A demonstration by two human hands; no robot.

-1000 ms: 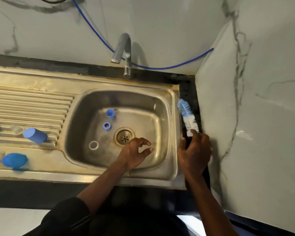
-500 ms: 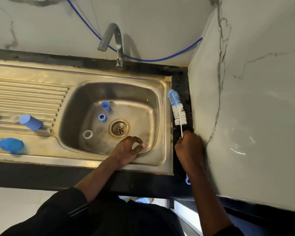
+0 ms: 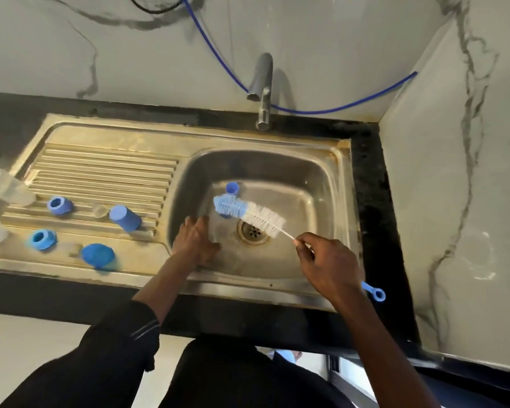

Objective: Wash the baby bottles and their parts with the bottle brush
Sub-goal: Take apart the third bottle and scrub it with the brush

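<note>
At the far left edge, two clear bottles lie on the draining board, both blurred. Just right of them sit two blue screw rings, one behind the other, and nearer the basin a blue cap lies on its side on the ridges. A round blue lid rests on the flat front strip of the board.

The left hand is down inside the basin at its left wall, palm down and fingers pointing away from the person. Whether it has hold of anything cannot be told.

The brush is held over the basin floor, its blue tip pointing left and its white bristles above the drain. Just behind the tip stands a small blue piece. The tap rises behind the basin, with a blue hose looping along the wall.

The right hand grips the brush by its stem — fingers and thumb closed around it, with the blue loop end sticking out past the wrist over the sink's front right corner.
</note>
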